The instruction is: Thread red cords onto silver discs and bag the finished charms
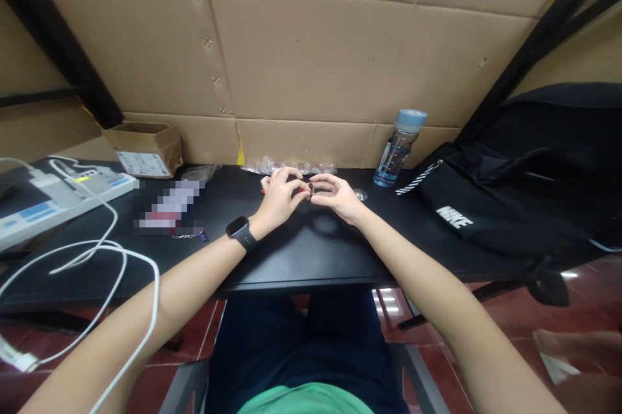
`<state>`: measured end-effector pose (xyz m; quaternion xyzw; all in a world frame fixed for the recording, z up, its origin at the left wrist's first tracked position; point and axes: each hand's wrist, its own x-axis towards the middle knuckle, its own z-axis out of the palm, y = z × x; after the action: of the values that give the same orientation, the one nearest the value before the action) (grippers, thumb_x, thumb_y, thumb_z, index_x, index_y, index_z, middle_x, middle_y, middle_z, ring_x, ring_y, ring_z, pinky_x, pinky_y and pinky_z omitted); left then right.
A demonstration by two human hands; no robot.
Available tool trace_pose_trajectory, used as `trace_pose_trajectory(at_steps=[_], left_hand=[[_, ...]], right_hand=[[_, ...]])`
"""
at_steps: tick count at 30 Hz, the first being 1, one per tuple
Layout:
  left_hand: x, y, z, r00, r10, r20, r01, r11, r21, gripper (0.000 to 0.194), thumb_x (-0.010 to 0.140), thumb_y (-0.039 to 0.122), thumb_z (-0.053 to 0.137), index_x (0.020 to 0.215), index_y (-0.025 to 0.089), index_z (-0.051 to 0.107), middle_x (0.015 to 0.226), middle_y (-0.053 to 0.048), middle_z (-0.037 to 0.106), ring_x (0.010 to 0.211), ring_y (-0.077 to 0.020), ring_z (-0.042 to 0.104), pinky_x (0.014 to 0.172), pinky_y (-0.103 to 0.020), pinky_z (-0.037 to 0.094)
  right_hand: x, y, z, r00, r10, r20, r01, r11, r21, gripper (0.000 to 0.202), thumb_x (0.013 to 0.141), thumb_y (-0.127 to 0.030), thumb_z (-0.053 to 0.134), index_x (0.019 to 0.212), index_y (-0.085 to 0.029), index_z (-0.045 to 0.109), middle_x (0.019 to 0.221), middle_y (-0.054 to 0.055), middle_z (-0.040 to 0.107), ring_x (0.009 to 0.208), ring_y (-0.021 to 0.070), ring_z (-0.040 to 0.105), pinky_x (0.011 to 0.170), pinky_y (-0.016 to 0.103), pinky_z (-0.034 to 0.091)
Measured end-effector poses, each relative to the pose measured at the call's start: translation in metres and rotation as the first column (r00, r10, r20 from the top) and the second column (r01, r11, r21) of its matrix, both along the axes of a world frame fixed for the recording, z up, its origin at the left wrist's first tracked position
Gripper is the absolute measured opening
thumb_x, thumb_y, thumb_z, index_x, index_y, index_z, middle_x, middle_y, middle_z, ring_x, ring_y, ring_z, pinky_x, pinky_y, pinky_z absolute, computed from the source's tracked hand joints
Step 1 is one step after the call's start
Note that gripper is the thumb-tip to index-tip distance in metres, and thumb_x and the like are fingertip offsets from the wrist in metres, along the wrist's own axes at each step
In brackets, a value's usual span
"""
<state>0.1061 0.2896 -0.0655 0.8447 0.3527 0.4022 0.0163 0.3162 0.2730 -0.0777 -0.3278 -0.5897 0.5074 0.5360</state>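
Note:
My left hand (280,199), with a dark watch (238,229) on its wrist, is over the black table (311,252). Its thumb and fingertips pinch a small round piece (310,190) with a shiny rim and some red; its exact kind is too small to make out. From the other side, the thumb and fingers of my right hand (341,197) close on the same piece. Bits of red also show by the left fingers. Just beyond both hands lie clear plastic packets (318,168). A small shiny round item (361,194) rests beside my right hand.
A water bottle (397,148) and a black bag (466,200) stand to the right. On the left are a small cardboard box (148,148), a power strip (48,207), looping white cables (154,271) and a blurred-out item (170,207). Cardboard panels (340,45) wall the back.

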Motion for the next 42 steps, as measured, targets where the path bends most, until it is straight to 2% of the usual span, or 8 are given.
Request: trace_pose_trajectory(at_steps=[7,13,19,31,37,42], left_hand=[[-0.001,0.001,0.0,1.0,0.006,0.0,-0.006,0.999,0.05,0.01,0.096,0.034,0.072,0.092,0.029,0.08,0.126,-0.006,0.067,0.129,-0.0309,0.05,0.098,-0.048,0.031],[-0.001,0.004,0.0,0.999,-0.034,-0.017,0.032,0.998,-0.062,0.017,0.102,0.036,0.064,0.097,0.031,0.079,0.111,-0.003,0.077,0.123,-0.0283,0.058,0.101,-0.05,0.027],[-0.001,0.005,0.001,0.998,-0.056,-0.031,0.053,0.995,-0.085,0.016,0.102,0.033,0.063,0.101,0.03,0.079,0.11,-0.003,0.079,0.124,-0.028,0.06,0.102,-0.05,0.027],[-0.001,0.003,0.004,0.999,-0.041,-0.024,0.037,0.989,-0.141,0.014,0.096,0.031,0.066,0.096,0.028,0.08,0.109,-0.006,0.076,0.121,-0.029,0.06,0.102,-0.05,0.032],[-0.001,0.001,0.006,0.998,-0.03,-0.046,0.022,0.987,-0.159,0.013,0.094,0.031,0.068,0.095,0.027,0.08,0.107,-0.007,0.075,0.119,-0.0303,0.06,0.101,-0.051,0.034],[-0.002,0.001,0.006,0.998,-0.049,-0.026,0.043,0.98,-0.197,0.012,0.094,0.031,0.067,0.096,0.027,0.078,0.106,-0.005,0.077,0.116,-0.029,0.062,0.101,-0.049,0.037]], right_hand=[[-0.006,-0.006,0.005,1.0,-0.014,-0.016,0.012,0.994,-0.11,0.054,0.07,-0.038,0.094,0.116,-0.023,0.069,0.093,0.004,0.08,0.086,0.0202,0.079,0.082,0.036,0.066],[-0.007,-0.011,0.01,0.998,0.029,-0.057,-0.038,0.984,-0.175,0.047,0.08,-0.043,0.086,0.118,-0.023,0.065,0.09,0.003,0.081,0.084,0.0206,0.081,0.083,0.035,0.064],[-0.004,-0.009,0.011,0.998,0.009,-0.062,-0.022,0.976,-0.216,0.048,0.079,-0.037,0.088,0.118,-0.023,0.064,0.092,0.004,0.081,0.084,0.0199,0.081,0.084,0.034,0.063],[-0.004,-0.008,0.009,0.998,0.048,-0.032,-0.054,0.972,-0.23,0.047,0.08,-0.038,0.088,0.117,-0.023,0.064,0.092,0.004,0.082,0.084,0.0197,0.081,0.083,0.034,0.064],[-0.005,-0.007,0.005,0.999,0.033,-0.025,-0.037,0.977,-0.211,0.047,0.079,-0.039,0.089,0.116,-0.023,0.065,0.093,0.004,0.082,0.086,0.0192,0.08,0.087,0.038,0.065],[-0.004,-0.006,0.004,1.0,0.015,-0.003,-0.015,0.985,-0.171,0.054,0.074,-0.036,0.093,0.118,-0.023,0.064,0.097,0.005,0.082,0.093,0.0193,0.079,0.085,0.034,0.065]])
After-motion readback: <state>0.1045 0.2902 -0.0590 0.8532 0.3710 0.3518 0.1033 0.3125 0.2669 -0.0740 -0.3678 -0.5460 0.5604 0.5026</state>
